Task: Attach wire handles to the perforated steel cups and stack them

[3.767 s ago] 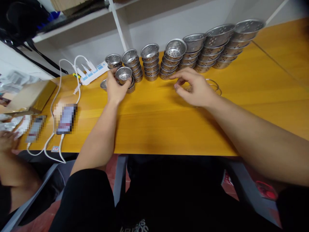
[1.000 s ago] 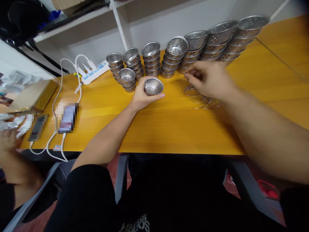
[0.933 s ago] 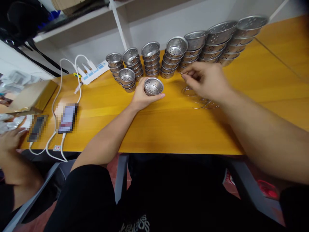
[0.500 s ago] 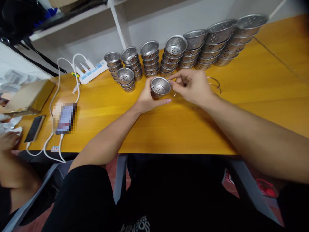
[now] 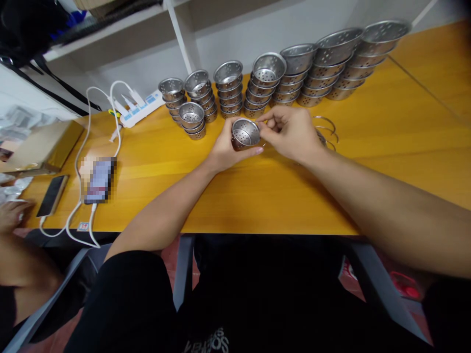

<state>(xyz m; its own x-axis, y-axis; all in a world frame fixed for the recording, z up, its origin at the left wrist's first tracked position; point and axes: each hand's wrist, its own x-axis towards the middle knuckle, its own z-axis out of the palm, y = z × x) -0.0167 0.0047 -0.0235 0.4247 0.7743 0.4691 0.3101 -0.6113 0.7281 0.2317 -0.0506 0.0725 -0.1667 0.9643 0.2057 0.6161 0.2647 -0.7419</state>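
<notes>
My left hand [image 5: 225, 149] is wrapped round a small perforated metal cup [image 5: 246, 133], its mouth tilted up and toward me. At the cup's right rim, my right hand [image 5: 285, 128] is closed in a pinch. A thin metal wire [image 5: 264, 145] glints just below those fingertips; most of it is hidden by the hand. Several curved wire pieces [image 5: 333, 128] lie on the table beyond my right wrist. Close to the left hand stands a short stack of similar cups [image 5: 192, 117].
Taller stacks of perforated cups [image 5: 228, 83] line the back of the wooden table [image 5: 265, 201], with larger ones [image 5: 338, 54] to the right. At left are a power strip [image 5: 143, 109], white cables, a phone [image 5: 101, 180], another phone [image 5: 53, 196] and another person's hand [image 5: 11, 214].
The cup and my left hand have shifted slightly right. The right hand keeps its pinch at the rim, and more of the wire pieces shows beside the wrist.
</notes>
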